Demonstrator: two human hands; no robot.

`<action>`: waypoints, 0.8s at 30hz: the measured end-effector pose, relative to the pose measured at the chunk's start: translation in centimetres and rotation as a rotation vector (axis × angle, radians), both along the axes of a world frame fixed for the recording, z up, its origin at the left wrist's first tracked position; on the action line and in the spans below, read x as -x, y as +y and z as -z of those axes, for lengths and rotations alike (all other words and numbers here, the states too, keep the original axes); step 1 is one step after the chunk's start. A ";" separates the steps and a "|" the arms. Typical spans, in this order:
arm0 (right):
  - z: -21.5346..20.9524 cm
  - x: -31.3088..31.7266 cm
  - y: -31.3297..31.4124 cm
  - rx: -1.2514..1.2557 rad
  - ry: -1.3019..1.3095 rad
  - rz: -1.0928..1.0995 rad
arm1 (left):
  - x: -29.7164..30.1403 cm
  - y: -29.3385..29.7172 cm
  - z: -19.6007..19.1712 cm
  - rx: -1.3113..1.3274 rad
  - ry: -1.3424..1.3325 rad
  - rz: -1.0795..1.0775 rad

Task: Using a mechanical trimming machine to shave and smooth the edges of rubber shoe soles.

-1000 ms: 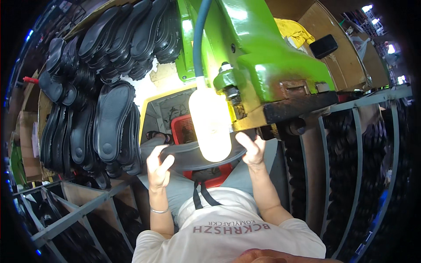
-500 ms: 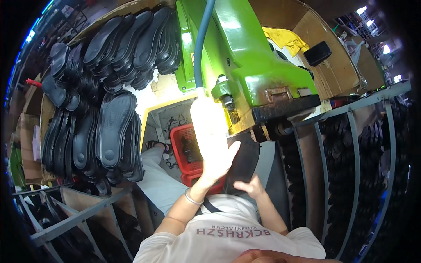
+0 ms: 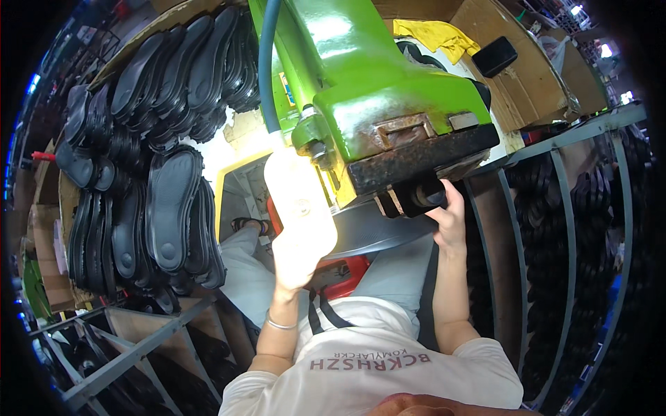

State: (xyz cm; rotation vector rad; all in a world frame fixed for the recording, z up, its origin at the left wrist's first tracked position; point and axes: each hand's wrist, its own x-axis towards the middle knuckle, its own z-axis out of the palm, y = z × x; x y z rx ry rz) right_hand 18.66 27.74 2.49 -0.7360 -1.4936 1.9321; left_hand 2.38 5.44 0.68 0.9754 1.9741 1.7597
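A black shoe sole (image 3: 378, 232) lies sideways beneath the head of a green machine (image 3: 395, 104). My right hand (image 3: 449, 220) grips its right end, thumb and fingers closed around the edge, close to the black metal parts under the head. At the sole's left end is my left hand (image 3: 297, 260), its palm lit brightly; glare and the lamp hide its fingers, so its grip does not show. A glowing lamp (image 3: 295, 197) on a blue hose (image 3: 269, 69) hangs directly over that hand. The machine head covers part of the sole.
Stacks of black soles (image 3: 173, 208) stand at the left. A red basket (image 3: 354, 274) sits below, between my legs. Metal racks (image 3: 562, 208) flank the right. A cardboard box (image 3: 513, 90), yellow cloth (image 3: 444, 41) and black rectangular object (image 3: 494, 57) are behind the machine.
The sole has been raised from near my lap and turned sideways under the machine head. My right hand has moved up and right; my left hand has shifted left behind the lamp.
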 end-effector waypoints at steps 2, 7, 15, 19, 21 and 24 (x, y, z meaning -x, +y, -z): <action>0.2 1.6 -0.2 -0.100 0.019 -0.050 | 0.4 0.2 -1.5 -0.097 0.120 -0.075; -1.7 5.5 -2.6 -0.906 -0.010 -0.145 | 1.6 -4.1 0.4 -0.142 -0.310 -0.177; 2.0 7.5 -6.1 -0.280 0.092 -0.167 | -1.4 -7.9 6.1 0.045 -0.466 -0.041; 2.1 7.5 -6.7 -0.133 -0.006 -0.182 | -5.5 -5.0 7.5 0.219 -0.407 0.056; 1.0 7.7 -7.0 -0.118 0.045 -0.124 | -6.8 -2.8 6.8 0.192 -0.254 0.087; -0.4 5.5 -6.1 -0.271 -0.119 -0.173 | -6.7 -1.9 6.3 0.283 -0.250 0.192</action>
